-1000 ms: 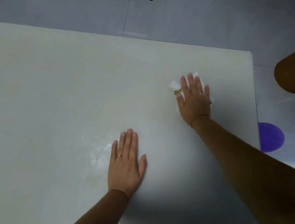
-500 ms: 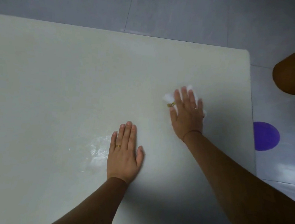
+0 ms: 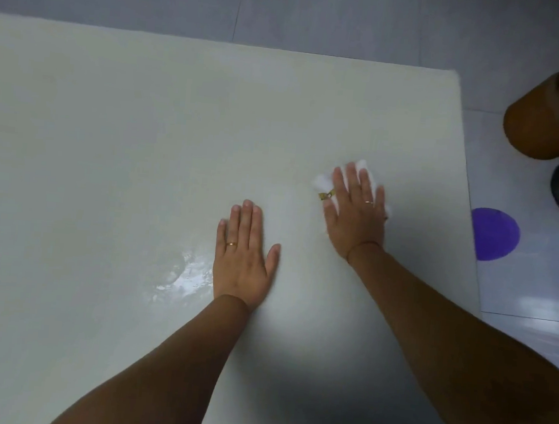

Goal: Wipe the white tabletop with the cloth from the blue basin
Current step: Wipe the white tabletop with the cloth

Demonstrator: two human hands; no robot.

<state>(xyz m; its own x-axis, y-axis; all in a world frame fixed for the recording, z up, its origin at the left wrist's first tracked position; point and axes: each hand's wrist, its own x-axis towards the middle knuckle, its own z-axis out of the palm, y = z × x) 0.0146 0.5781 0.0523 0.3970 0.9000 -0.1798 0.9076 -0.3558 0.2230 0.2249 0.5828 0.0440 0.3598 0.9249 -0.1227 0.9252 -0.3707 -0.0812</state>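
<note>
Right hand [image 3: 355, 214], fingers spread flat on the white cloth [image 3: 322, 181], has slid back toward the left hand [image 3: 242, 259], whose flat palm, fingers together, stays planted on the tabletop [image 3: 110, 131] beside a wet patch [image 3: 186, 271].

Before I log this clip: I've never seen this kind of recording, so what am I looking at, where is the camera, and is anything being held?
There is no machine here. A person wears a camera on the head, looking forward and down, so both bare arms reach in from the bottom of the picture.

The big pale surface is the tabletop. The left hand lies flat on it, fingers spread, holding nothing. The right hand presses a white cloth flat against the tabletop; the cloth peeks out past the fingers, with a small yellowish tag at its edge. It is pinned under the palm, not gripped in a fist.

A shiny wet patch sits just left of the left hand.

Off the table, on the floor to the right, are a purple disc and a brown round object. No basin is in view.
</note>
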